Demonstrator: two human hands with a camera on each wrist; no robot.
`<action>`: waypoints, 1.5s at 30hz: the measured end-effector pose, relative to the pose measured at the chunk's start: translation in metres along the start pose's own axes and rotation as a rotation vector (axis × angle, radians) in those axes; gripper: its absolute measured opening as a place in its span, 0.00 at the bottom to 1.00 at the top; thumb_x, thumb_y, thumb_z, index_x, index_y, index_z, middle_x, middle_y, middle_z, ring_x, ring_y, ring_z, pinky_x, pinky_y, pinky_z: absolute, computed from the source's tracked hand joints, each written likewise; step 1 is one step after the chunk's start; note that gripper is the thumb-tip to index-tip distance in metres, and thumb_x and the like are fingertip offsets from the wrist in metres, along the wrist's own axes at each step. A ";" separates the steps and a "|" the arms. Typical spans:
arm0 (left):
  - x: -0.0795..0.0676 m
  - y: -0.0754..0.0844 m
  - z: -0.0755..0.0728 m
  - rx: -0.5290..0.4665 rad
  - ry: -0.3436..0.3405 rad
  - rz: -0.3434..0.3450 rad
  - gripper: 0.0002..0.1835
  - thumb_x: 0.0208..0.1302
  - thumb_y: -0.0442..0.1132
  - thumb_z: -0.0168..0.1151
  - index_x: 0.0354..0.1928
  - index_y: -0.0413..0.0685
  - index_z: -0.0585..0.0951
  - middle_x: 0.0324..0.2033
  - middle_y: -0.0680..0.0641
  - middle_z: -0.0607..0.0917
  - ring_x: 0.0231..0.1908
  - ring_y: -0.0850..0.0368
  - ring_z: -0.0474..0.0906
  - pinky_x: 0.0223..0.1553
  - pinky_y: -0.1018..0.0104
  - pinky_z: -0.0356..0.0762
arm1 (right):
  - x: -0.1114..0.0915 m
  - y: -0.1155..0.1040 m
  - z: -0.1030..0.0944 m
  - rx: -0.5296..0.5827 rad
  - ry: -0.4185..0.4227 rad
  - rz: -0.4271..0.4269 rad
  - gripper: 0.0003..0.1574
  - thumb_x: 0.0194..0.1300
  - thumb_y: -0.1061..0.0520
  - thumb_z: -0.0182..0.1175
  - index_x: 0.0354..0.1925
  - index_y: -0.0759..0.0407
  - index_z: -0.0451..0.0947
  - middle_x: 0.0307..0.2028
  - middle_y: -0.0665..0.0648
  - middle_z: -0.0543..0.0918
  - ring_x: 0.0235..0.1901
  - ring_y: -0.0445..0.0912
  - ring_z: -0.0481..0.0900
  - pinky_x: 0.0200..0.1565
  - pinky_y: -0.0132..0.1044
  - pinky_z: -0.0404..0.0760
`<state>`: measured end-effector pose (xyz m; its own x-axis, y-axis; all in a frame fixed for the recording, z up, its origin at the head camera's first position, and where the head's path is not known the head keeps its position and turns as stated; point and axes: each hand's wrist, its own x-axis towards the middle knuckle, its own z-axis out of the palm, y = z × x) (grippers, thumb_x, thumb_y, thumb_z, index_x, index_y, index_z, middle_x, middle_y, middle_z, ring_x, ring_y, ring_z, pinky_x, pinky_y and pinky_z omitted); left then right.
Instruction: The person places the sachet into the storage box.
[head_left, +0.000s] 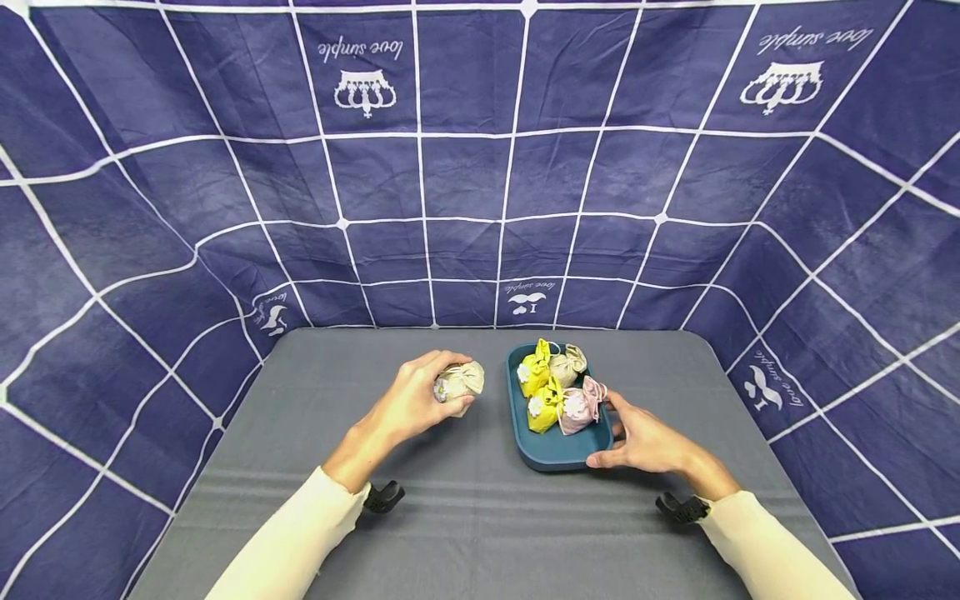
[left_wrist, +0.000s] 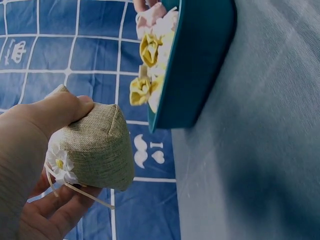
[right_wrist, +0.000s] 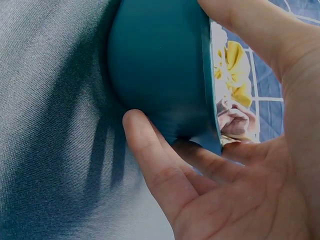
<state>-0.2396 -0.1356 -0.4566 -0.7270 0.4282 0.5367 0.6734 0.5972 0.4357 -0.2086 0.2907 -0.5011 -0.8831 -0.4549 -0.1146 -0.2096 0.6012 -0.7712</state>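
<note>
My left hand (head_left: 411, 398) grips a small beige drawstring pouch (left_wrist: 102, 145) between thumb and fingers, above the table and left of the tray. A white flower with a yellow centre decorates the pouch, and a thin cord trails from it. At the right, my right hand (head_left: 648, 437) holds the near right corner of a teal tray (head_left: 555, 458), thumb at the near rim and fingers along the outer wall. Inside the tray sit two yellow pouches (head_left: 543, 407), a beige pouch (head_left: 567, 364) at the back and a pink pouch (head_left: 579, 407) near the right wall.
A grey cloth covers the table (head_left: 472, 533). Dark blue fabric with white grid lines (head_left: 465, 175) hangs behind and on both sides. Each wrist carries a black strap mount, such as the left mount (head_left: 384, 497).
</note>
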 end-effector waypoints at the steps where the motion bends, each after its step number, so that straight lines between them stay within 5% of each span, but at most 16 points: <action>1: 0.001 0.002 0.001 -0.005 -0.005 0.001 0.30 0.60 0.39 0.92 0.63 0.47 0.90 0.51 0.45 0.96 0.47 0.51 0.93 0.50 0.53 0.93 | 0.000 0.000 0.000 0.002 -0.002 -0.001 0.80 0.62 0.47 0.91 0.90 0.71 0.50 0.67 0.79 0.85 0.52 0.52 0.96 0.47 0.35 0.92; 13: 0.016 0.020 0.018 -0.038 -0.073 0.014 0.28 0.64 0.41 0.90 0.65 0.50 0.90 0.53 0.47 0.95 0.49 0.53 0.91 0.53 0.56 0.92 | 0.001 0.003 0.001 0.069 -0.026 -0.028 0.75 0.63 0.50 0.90 0.87 0.73 0.52 0.65 0.78 0.85 0.50 0.51 0.96 0.46 0.35 0.93; 45: 0.049 0.070 0.073 -0.116 -0.251 0.144 0.30 0.66 0.42 0.87 0.68 0.48 0.88 0.62 0.43 0.93 0.62 0.49 0.92 0.68 0.54 0.91 | 0.001 -0.001 0.000 0.018 -0.014 -0.010 0.73 0.62 0.49 0.90 0.85 0.72 0.55 0.58 0.74 0.90 0.45 0.46 0.95 0.44 0.35 0.93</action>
<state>-0.2377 -0.0233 -0.4520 -0.6237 0.6656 0.4098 0.7721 0.4429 0.4557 -0.2088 0.2895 -0.5004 -0.8749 -0.4703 -0.1155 -0.2108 0.5846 -0.7835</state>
